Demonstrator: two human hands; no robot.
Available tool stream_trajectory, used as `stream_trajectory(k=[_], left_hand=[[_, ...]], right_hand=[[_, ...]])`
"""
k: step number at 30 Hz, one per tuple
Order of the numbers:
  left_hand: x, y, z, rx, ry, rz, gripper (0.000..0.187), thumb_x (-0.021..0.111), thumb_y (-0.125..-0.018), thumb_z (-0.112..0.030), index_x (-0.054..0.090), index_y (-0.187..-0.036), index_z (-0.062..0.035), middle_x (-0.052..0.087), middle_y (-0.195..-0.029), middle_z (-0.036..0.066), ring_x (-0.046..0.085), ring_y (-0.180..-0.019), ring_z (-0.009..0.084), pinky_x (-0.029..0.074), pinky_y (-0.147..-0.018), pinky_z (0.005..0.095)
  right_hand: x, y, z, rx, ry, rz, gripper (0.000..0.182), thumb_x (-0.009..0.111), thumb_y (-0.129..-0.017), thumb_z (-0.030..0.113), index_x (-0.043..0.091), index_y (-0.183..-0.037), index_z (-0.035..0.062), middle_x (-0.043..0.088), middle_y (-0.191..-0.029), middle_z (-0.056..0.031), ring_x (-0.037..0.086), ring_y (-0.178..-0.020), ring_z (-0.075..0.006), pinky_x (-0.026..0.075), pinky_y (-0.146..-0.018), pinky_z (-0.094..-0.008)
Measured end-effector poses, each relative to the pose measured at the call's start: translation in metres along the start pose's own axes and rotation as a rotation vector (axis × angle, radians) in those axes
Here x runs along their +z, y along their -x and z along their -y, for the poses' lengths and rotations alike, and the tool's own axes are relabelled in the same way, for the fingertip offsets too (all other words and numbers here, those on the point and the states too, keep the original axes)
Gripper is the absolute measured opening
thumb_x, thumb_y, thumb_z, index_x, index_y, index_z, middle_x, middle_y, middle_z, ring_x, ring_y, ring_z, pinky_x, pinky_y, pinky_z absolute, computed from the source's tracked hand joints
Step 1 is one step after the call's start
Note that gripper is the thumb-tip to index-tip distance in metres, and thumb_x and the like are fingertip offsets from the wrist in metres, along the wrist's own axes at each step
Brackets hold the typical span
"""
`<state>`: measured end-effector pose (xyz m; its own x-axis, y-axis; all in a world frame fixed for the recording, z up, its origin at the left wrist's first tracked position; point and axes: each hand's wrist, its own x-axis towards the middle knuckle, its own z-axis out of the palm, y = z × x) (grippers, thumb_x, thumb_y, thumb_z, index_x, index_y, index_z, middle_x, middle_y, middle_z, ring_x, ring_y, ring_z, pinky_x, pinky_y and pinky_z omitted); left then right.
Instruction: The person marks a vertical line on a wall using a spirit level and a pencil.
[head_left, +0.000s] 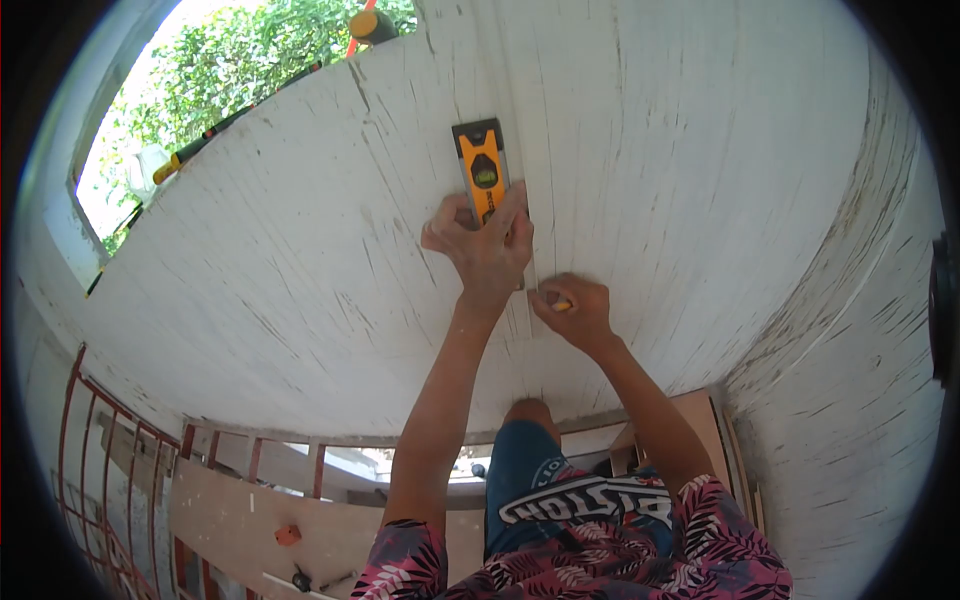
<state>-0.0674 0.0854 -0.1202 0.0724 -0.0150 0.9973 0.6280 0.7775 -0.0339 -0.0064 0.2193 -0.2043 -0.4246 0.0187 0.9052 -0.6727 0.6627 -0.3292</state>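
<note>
Left fingers (512, 212) clamp the orange level (484, 172) on the white wall (660, 190); right fingers (548, 290) close around a small yellow object (563, 305).

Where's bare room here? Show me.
On the low board, between the orange piece and the left sleeve. A hand could likely pass over the wall right of the right hand. Crowded: the wall's top edge, lined with tools, and the level under the left hand.
</note>
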Motion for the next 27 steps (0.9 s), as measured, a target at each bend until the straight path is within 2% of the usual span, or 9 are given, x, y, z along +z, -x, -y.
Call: stream_trajectory(k=[1, 13, 15, 23, 27], left_hand=[[0.0017, 0.0003, 0.0006, 0.005, 0.004, -0.01, 0.03, 0.079, -0.073, -0.018, 0.077, -0.102, -0.0265, 0.034, -0.109, 0.01, 0.034, -0.102, 0.0238, 0.021, -0.087, 0.0437], [0.0032, -0.0006, -0.0011, 0.01, 0.017, -0.055, 0.03, 0.081, -0.072, -0.017, 0.077, -0.099, -0.0269, 0.034, -0.111, 0.009, 0.034, -0.098, 0.0236, 0.021, -0.087, 0.042], [-0.0007, -0.0004, -0.0034, 0.011, 0.04, -0.01, 0.03, 0.078, -0.08, -0.012, 0.075, -0.109, -0.0199, 0.036, -0.112, 0.011, 0.03, -0.108, 0.0258, 0.024, -0.089, 0.0395], [-0.0024, -0.0009, -0.0025, 0.017, 0.036, 0.007, 0.031, 0.078, -0.079, -0.012, 0.076, -0.108, -0.0207, 0.035, -0.113, 0.011, 0.031, -0.11, 0.0262, 0.022, -0.091, 0.0422], [-0.0012, 0.0, -0.0023, 0.013, 0.035, 0.004, 0.029, 0.078, -0.078, -0.013, 0.076, -0.107, -0.0197, 0.035, -0.114, 0.013, 0.031, -0.113, 0.027, 0.021, -0.091, 0.0429]], right_hand=[[0.0006, 0.0006, -0.0002, 0.004, -0.002, -0.005, 0.017, 0.084, -0.072, 0.008, 0.067, -0.076, 0.0074, 0.067, -0.068, -0.0055, 0.063, -0.055, -0.0159, 0.049, -0.053, -0.0271], [0.0014, 0.0014, -0.0008, -0.009, -0.005, -0.027, 0.017, 0.083, -0.07, 0.008, 0.067, -0.075, 0.0066, 0.067, -0.067, -0.0046, 0.064, -0.054, -0.0158, 0.05, -0.052, -0.0268], [0.001, 0.002, -0.0007, -0.01, -0.003, -0.028, 0.017, 0.083, -0.07, 0.007, 0.067, -0.075, 0.0063, 0.067, -0.067, -0.0047, 0.064, -0.054, -0.0158, 0.05, -0.051, -0.0268], [0.0045, 0.004, -0.0044, -0.023, 0.002, -0.055, 0.017, 0.083, -0.07, 0.007, 0.066, -0.075, 0.0063, 0.067, -0.068, -0.0051, 0.064, -0.054, -0.0163, 0.05, -0.051, -0.0266], [0.0012, 0.0075, -0.005, 0.0, 0.009, -0.005, 0.018, 0.083, -0.072, 0.01, 0.068, -0.079, 0.0054, 0.067, -0.072, -0.0058, 0.065, -0.057, -0.0182, 0.053, -0.054, -0.0285]])
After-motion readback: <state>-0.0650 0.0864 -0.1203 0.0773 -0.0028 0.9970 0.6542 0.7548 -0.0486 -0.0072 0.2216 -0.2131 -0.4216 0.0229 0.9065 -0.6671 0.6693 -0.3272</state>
